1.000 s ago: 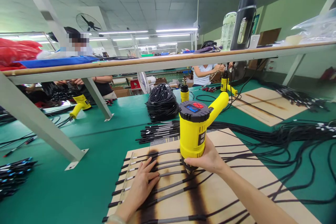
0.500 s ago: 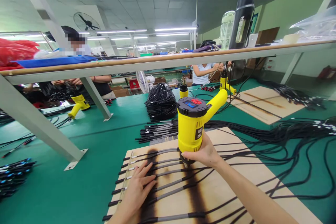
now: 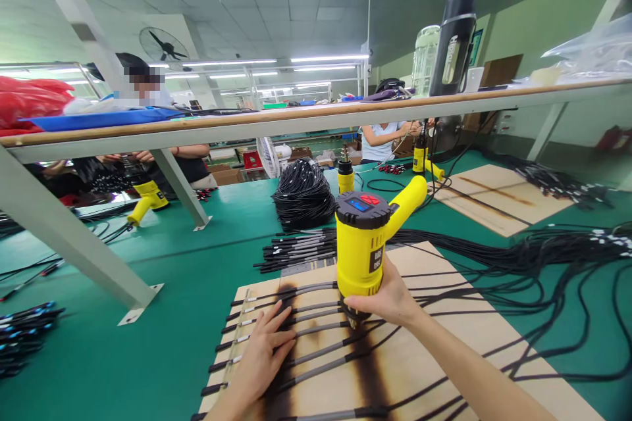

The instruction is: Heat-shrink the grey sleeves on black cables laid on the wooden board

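My right hand is wrapped round the lower body of a yellow heat gun, which points nozzle down just above the cables. Beneath it, several black cables with grey sleeves lie side by side across a light wooden board with dark scorched bands. Their black ends sit along a thin strip at the board's left edge. My left hand rests on the cables near that strip, its fingers stretched out and slightly apart. The gun's nozzle tip is partly hidden by my right hand.
Behind the board lie a bundle of sleeved cables and a large black cable coil. A shelf crosses above the green bench on slanted metal legs. Other heat guns stand farther back. People work beyond the bench.
The heat gun in my right hand has moved slightly toward me along the cables. My left hand stays almost in place on them.
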Demonstrator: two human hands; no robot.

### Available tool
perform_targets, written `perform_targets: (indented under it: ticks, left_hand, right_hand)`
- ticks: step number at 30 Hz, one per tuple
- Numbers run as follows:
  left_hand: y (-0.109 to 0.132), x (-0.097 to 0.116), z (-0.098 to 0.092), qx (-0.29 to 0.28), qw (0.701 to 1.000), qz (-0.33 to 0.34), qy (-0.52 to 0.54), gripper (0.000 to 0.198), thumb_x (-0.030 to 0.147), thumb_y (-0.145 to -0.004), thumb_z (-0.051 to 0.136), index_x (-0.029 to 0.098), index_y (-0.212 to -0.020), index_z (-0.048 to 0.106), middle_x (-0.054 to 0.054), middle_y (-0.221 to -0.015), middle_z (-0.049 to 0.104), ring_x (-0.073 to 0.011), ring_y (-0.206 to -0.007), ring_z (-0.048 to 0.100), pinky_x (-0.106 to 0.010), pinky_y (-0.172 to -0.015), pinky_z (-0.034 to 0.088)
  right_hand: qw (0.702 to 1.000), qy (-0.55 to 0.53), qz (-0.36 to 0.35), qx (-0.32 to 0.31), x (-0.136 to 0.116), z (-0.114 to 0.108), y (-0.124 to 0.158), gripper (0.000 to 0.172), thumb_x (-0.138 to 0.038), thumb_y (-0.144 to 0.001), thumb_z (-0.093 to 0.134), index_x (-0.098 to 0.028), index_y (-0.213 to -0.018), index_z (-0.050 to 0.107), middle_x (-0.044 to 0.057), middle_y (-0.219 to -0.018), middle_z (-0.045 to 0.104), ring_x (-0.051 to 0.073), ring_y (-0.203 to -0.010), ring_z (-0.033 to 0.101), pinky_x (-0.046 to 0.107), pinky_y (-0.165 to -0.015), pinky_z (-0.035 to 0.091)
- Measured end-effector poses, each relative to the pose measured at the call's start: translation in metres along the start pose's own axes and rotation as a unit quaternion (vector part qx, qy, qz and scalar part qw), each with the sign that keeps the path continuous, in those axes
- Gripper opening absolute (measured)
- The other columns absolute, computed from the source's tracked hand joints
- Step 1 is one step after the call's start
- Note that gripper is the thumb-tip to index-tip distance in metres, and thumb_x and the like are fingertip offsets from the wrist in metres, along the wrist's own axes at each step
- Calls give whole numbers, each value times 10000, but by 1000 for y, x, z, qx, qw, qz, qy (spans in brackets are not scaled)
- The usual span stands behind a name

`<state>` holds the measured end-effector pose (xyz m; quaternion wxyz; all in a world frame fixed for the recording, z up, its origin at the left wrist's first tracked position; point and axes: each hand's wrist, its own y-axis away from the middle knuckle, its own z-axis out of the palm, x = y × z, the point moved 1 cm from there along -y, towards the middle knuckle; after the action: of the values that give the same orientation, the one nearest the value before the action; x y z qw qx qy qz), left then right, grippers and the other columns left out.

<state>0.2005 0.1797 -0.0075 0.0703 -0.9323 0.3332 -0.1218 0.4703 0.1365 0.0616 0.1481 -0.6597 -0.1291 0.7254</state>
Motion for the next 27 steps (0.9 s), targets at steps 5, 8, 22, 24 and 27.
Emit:
perform_targets:
  ticks: [5,8,22,24,27]
  left_hand:
    - [-9,-1,-3,-7,1000,-12,-25,194,274,-789,553,320,-890,712,-57,-1241,577,-346,-1233,419,-637,-977,329]
    - [-4,5,-5,-8,1000,-2,-23,198,312,-809,534,321,-902,708,-58,-1267,556,-341,-1253,393,-635,-991,309]
    - [-3,26,-6,-70,998,8,-1,253,321,-852,456,323,-930,696,-43,-1369,449,-360,-1322,254,-665,-1010,246]
    - [7,28,-8,-70,997,8,8,241,332,-845,470,318,-906,703,-35,-1366,453,-361,-1320,261,-668,-1007,253]
    - [19,27,-8,-58,998,-7,14,225,338,-828,499,312,-924,701,-39,-1363,456,-369,-1309,281,-674,-1000,259]
  right_hand:
    - [999,-26,-10,-26,-10,12,12,588,-214,-542,796,-250,-1029,468,4,-905,659,198,-773,633,344,-705,537]
    - [999,-21,-15,-35,-13,14,15,608,-205,-532,801,-259,-1041,471,0,-919,656,199,-790,628,343,-716,534]
    - [1000,-8,-11,-17,-9,8,15,594,-249,-536,801,-248,-1032,474,12,-915,663,207,-786,633,357,-721,539]
    - [1000,-10,-9,-18,-11,5,16,592,-245,-537,801,-241,-1031,475,18,-917,664,207,-786,636,356,-728,539]
    - [1000,-19,6,-16,-13,1,16,594,-239,-537,797,-235,-1030,465,32,-939,666,219,-816,642,377,-758,535]
